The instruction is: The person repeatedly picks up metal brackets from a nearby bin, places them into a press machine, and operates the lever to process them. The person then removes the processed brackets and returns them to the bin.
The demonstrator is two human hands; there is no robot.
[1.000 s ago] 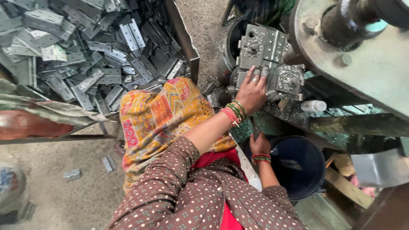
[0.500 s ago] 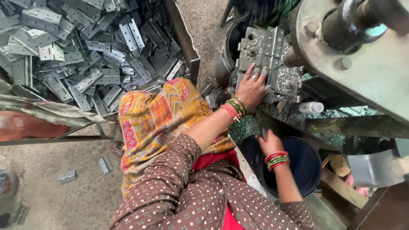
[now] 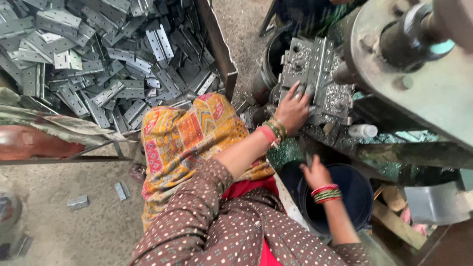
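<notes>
Now I see my right hand point(image 3: 315, 173) has risen above the dark blue plastic bucket point(image 3: 362, 194), pinching something I cannot tell, while my left hand point(image 3: 291, 109) stays spread flat on the grey perforated metal die block point(image 3: 315, 69).

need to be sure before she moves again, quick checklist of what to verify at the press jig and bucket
1. Left hand flat on the metal jig: ok.
2. Fingers clear of the machine's moving parts: cannot tell.
3. Right hand at the rim of the dark bucket: ok.
4. Whether the right hand holds a piece: cannot tell.
5. Hinge plates heaped within reach in the bin: ok.
6. Floor free of loose plates: not ok.
</notes>
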